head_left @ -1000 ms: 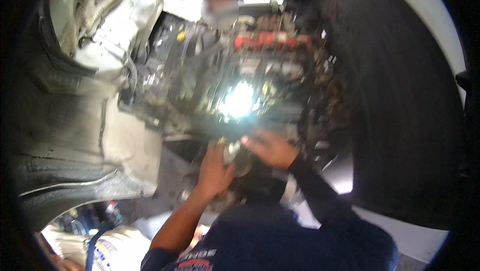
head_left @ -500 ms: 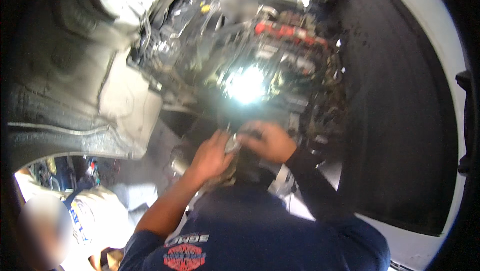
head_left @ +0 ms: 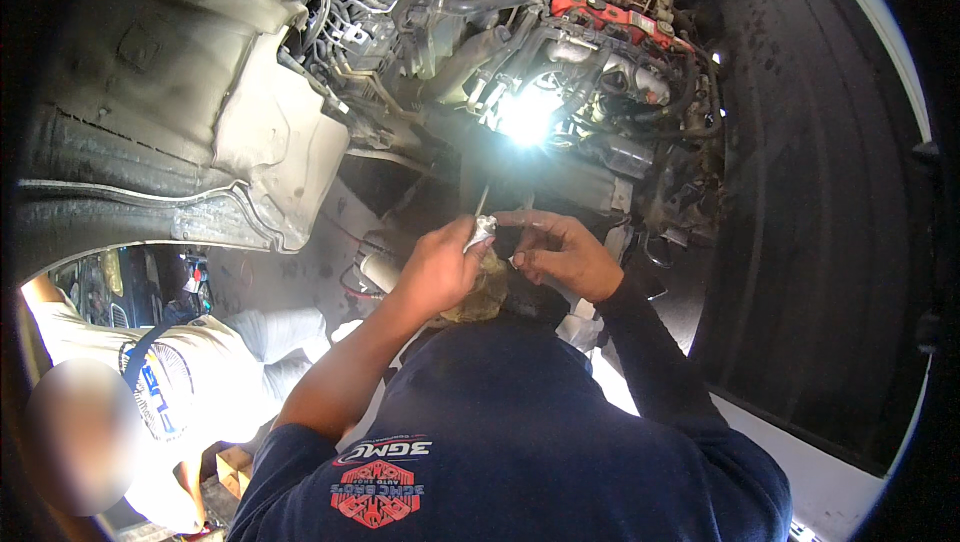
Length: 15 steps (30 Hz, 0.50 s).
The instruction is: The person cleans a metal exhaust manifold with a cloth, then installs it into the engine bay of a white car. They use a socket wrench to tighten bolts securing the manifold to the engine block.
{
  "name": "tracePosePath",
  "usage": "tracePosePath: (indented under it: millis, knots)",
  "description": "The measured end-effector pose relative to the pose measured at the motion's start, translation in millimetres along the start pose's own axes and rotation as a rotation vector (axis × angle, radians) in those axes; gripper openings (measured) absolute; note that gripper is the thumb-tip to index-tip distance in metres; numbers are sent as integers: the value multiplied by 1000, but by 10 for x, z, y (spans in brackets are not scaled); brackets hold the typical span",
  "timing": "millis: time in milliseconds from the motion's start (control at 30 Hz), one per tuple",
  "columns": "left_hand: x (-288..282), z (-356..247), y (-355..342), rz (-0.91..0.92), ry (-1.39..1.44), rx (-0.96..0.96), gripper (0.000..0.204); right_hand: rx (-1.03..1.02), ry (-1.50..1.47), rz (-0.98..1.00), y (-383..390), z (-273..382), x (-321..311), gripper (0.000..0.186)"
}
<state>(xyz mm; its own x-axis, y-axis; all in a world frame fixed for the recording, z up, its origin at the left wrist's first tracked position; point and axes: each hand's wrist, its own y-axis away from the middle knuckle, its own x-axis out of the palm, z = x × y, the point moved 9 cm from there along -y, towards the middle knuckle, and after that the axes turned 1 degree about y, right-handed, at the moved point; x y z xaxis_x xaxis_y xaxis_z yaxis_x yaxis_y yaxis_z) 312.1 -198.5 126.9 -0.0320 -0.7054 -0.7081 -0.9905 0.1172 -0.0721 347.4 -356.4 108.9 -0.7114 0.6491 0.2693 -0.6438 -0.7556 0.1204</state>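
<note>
In front of my chest, my left hand (head_left: 440, 267) is closed round a small silvery piece (head_left: 482, 232); its kind is unclear, and most of it sits between thumb and fingers. My right hand (head_left: 568, 257) is just to the right, with the index finger stretched to the top of that piece. Its thumb and bent fingers come together near a tiny pale spot, too small to name. A thin light rod (head_left: 484, 202) shows just above the silvery piece. Below the hands lies a yellowish-brown lump (head_left: 482, 294), partly hidden by my left hand.
Ahead lies an exposed engine with a red cover (head_left: 612, 17) and hoses. A glaring work light (head_left: 525, 120) shines there. Pale body panels (head_left: 170, 112) bend in from the left; a dark panel (head_left: 800, 192) stands at right. Another person (head_left: 190, 372) is at lower left.
The view has shifted and sharpened, so the engine sits higher. My right hand has drawn slightly away from my left, its index finger now extended. The person at the top has left view.
</note>
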Motion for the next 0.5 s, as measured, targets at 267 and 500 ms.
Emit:
tracePosePath:
  millis: [267, 500]
  knots:
    - [-70, 51, 119, -13, -37, -2, 23, 7, -180, 39, -29, -192, 190, 69]
    - [-176, 42, 219, -77, -56, 47, 27, 57, -231, 74, -113, -227, 356, 71]
